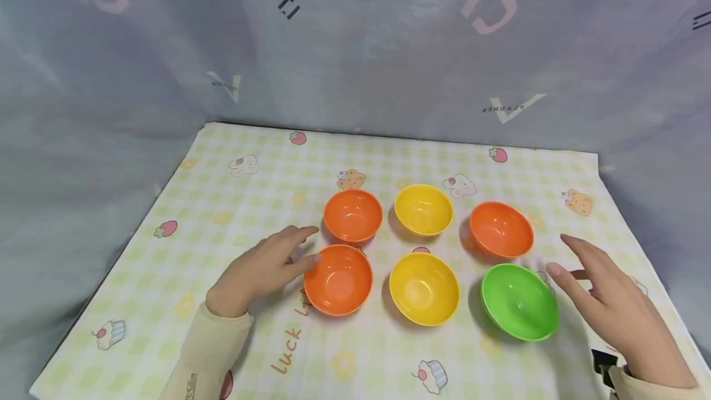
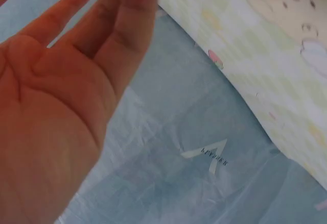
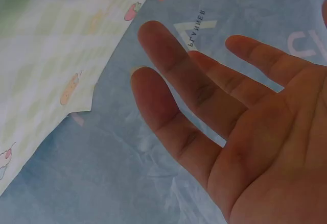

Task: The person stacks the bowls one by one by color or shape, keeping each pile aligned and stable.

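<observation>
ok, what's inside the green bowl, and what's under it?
Nothing visible inside the green bowl, just its bare interior. The checked tablecloth shows around it; the patch directly beneath is covered, so can't tell what's there.

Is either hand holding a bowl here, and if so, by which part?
Nothing is held. The right hand is empty beside the green bowl; the left hand, at the front orange bowl, grips nothing.

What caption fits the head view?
Three orange bowls, two yellow bowls and one green bowl stand in two rows on a checked cloth between the left hand and right hand.
</observation>
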Tool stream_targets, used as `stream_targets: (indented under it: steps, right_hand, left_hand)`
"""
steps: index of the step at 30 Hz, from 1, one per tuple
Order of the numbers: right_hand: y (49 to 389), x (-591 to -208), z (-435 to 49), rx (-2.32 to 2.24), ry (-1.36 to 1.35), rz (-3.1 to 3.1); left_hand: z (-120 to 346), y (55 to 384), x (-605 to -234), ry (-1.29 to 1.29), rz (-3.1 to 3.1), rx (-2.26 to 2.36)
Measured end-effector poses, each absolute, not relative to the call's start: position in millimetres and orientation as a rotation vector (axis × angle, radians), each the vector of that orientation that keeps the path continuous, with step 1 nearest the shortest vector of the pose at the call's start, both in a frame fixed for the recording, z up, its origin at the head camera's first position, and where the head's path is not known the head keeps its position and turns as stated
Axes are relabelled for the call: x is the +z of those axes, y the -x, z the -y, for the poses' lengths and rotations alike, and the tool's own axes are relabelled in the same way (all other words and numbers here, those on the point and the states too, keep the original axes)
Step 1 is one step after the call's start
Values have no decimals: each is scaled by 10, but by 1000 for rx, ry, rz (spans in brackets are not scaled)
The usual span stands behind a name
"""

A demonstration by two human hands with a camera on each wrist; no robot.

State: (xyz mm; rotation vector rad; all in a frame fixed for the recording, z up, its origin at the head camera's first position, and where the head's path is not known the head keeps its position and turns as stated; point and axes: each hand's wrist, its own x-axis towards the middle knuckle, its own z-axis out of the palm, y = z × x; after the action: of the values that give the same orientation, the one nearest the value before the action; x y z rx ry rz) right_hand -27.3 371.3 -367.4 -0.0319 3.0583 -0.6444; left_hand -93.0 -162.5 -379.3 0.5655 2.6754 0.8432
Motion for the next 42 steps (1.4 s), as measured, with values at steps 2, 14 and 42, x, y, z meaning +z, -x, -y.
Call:
stream_targets:
  steps: [2,14,42]
  right_hand:
    - [272,-3677,-3693,-633,32,-3054]
    - [205,-3785,-3721,-638,47,-3019]
    - [240,-3888,-3711,-634,35,-2932]
  left_hand:
    - [1615,929,-3808,-555,-2628,861]
    - [1547,1008,-3989,-745,-2515,973]
    - [1482,961,-4055,-739,-2484,1055]
